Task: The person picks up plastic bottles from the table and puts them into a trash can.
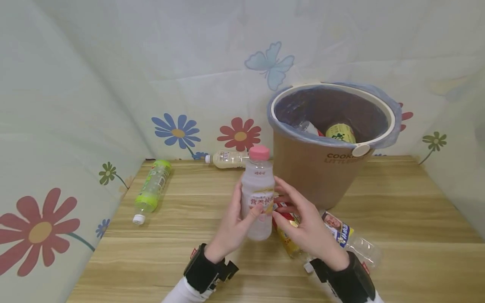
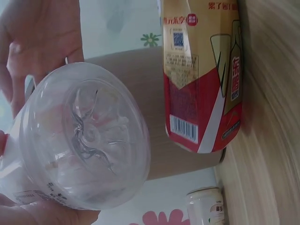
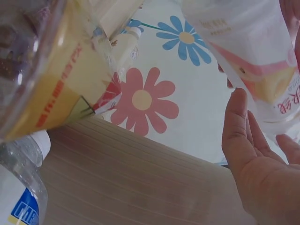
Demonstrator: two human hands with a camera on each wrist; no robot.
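Observation:
My left hand (image 1: pixel 232 230) grips a translucent white bottle with a pink cap (image 1: pixel 257 189), its thumb across the printed label. The bottle is held upright above the table, and its clear ridged base faces the left wrist view. At the bottle's right side is my right hand (image 1: pixel 308 225), its fingers loosely extended and fingertips right at the label. Behind and below that hand lies a red-and-gold drink bottle (image 1: pixel 289 243), partly covered by it. Beside it rests a clear bottle with a blue and white label (image 1: pixel 361 248).
A tan bin (image 1: pixel 307 168) with a blue liner stands at the back right, with several bottles (image 1: pixel 341 132) inside. On the left lies a green-labelled bottle (image 1: pixel 153 189). A small pale bottle (image 1: pixel 229 160) lies along the flower-patterned back curtain (image 1: pixel 189 97).

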